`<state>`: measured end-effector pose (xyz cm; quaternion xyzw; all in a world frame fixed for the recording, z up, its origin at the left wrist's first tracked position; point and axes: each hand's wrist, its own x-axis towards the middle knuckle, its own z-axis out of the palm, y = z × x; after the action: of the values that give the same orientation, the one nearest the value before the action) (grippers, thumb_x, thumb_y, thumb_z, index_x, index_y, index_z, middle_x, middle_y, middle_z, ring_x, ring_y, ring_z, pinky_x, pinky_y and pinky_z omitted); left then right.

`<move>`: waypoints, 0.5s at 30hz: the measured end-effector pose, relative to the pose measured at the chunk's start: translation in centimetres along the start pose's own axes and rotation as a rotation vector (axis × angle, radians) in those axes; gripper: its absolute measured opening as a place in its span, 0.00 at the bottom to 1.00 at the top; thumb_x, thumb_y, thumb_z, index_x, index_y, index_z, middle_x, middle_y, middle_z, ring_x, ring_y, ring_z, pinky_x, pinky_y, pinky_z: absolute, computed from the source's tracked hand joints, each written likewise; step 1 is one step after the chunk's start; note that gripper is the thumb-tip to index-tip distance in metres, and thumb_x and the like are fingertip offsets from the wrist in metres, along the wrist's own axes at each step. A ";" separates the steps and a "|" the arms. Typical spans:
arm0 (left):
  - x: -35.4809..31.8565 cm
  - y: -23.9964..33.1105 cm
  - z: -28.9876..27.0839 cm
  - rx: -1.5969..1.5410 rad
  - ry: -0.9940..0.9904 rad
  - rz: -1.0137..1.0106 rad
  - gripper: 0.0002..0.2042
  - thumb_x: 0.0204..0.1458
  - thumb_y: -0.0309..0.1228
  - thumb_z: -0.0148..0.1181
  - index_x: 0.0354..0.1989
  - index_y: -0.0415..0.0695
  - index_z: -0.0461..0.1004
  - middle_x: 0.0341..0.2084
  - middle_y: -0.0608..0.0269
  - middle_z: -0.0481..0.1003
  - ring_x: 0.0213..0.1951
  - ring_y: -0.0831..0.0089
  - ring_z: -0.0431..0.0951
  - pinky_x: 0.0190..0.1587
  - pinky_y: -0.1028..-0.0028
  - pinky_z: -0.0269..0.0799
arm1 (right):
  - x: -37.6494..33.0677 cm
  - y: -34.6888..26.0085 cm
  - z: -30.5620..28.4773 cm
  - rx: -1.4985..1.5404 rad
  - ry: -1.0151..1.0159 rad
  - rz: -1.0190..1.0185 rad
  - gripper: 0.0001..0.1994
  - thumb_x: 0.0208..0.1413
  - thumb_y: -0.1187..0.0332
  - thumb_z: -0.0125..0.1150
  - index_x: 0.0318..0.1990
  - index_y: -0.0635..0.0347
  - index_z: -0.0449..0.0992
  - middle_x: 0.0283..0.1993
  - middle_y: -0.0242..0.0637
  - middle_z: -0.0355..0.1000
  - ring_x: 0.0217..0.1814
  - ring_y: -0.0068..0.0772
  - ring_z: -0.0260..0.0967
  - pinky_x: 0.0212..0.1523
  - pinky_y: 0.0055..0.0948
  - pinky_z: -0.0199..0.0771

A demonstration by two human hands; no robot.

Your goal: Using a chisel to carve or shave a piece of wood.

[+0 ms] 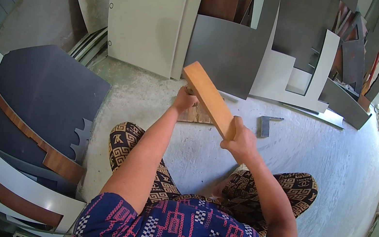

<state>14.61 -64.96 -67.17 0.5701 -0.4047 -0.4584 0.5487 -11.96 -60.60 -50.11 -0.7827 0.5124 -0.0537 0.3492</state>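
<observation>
My right hand (241,141) grips the near end of a long light-brown wooden block (208,98), which is raised and slants up to the left over the floor. My left hand (184,101) reaches forward under the block and rests on a small flat wooden piece (198,115) lying on the concrete floor (302,150). Whether the left fingers hold anything small is hidden by the block. I am sitting on the floor with my patterned-trouser knees (123,144) spread either side.
A small grey L-shaped offcut (267,124) lies on the floor to the right of the hands. Grey, cream and white board panels (147,26) lean along the back. A dark panel (46,92) and curved wood-edged pieces lie at the left.
</observation>
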 end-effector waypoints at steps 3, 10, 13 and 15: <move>0.0 0.1 0.0 -0.151 -0.014 -0.108 0.10 0.41 0.22 0.64 0.35 0.38 0.78 0.28 0.68 0.78 0.31 0.77 0.77 0.34 0.73 0.73 | -0.7 -0.9 -1.1 0.159 0.059 -0.024 0.40 0.32 0.63 0.69 0.58 0.61 0.61 0.43 0.56 0.73 0.43 0.60 0.73 0.44 0.45 0.73; 1.7 -2.9 -0.5 0.112 0.082 -0.079 0.14 0.35 0.22 0.66 0.35 0.42 0.78 0.29 0.64 0.79 0.33 0.73 0.79 0.37 0.72 0.74 | -1.0 -0.4 0.8 0.192 0.258 -0.183 0.42 0.30 0.60 0.71 0.59 0.61 0.61 0.43 0.55 0.74 0.44 0.59 0.73 0.44 0.45 0.73; 1.7 -2.4 -0.1 0.119 0.051 0.358 0.14 0.37 0.22 0.66 0.36 0.41 0.78 0.31 0.62 0.80 0.34 0.72 0.79 0.38 0.71 0.74 | 0.3 1.2 1.1 -0.002 -0.066 0.005 0.45 0.29 0.60 0.74 0.60 0.60 0.61 0.44 0.55 0.74 0.46 0.55 0.74 0.47 0.40 0.72; 0.5 -1.9 0.7 -0.117 0.079 0.286 0.13 0.40 0.21 0.65 0.38 0.38 0.78 0.32 0.61 0.80 0.34 0.73 0.78 0.35 0.71 0.73 | -0.1 0.7 0.2 0.085 0.003 -0.013 0.42 0.30 0.59 0.73 0.58 0.59 0.62 0.42 0.55 0.75 0.43 0.57 0.74 0.45 0.42 0.72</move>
<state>13.98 -65.52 -69.10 0.4911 -0.4326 -0.3757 0.6561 -12.47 -60.62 -50.63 -0.7703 0.5053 -0.0788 0.3810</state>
